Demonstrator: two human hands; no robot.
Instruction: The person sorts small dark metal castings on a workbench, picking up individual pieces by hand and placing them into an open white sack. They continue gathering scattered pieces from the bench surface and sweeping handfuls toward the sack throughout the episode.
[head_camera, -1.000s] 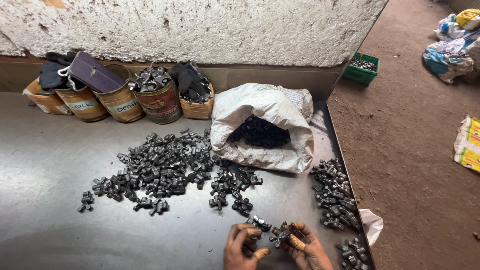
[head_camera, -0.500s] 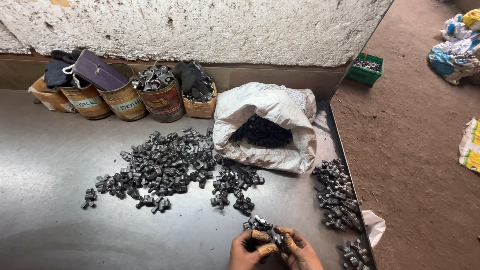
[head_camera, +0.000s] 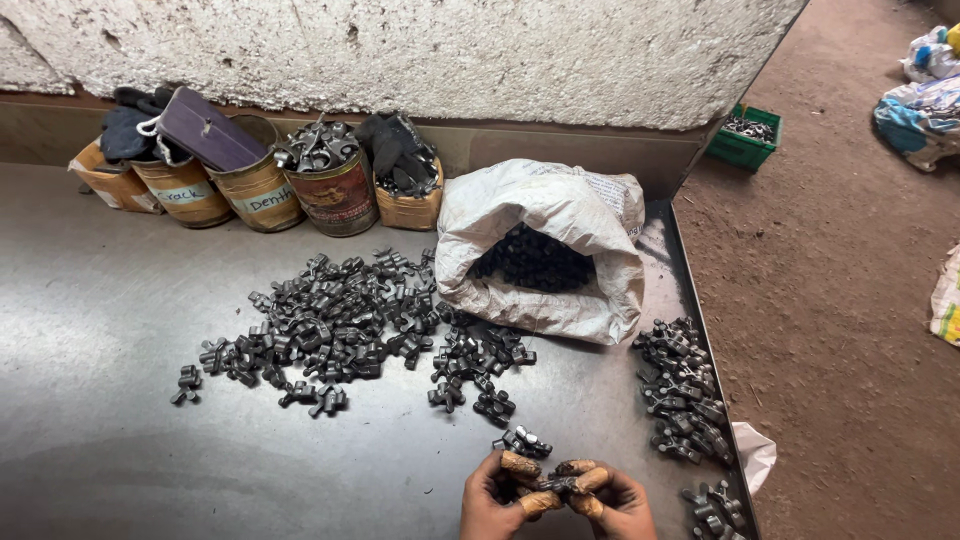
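**Two hands on a small metal part at the table's lower edge**

At the bottom centre of the frame, the left hand (head_camera: 492, 498) and the right hand (head_camera: 612, 500) met over a small dark forged metal part (head_camera: 552, 485), both with fingers curled around it (the fingertips wore tan wrappings). The part sat between the two hands, pinched from either side, just above the grey sheet-metal table (head_camera: 90, 330). Directly above the hands lay a small loose cluster of the same dark parts (head_camera: 522, 441), close to the fingers but not touching them.

A large scattered heap of dark metal parts (head_camera: 330, 325) spread across the middle of the table, with a smaller clump (head_camera: 478, 365) to its right. A white woven sack (head_camera: 548, 250), its mouth open and full of black parts, lay right of centre. Along the right edge of the table ran another row of parts (head_camera: 685, 385). In the upper left, rusty tin cans (head_camera: 255, 185) stood against the wall, some holding parts and dark gloves. A green plastic crate (head_camera: 744, 138) rested on the earthen floor at upper right.
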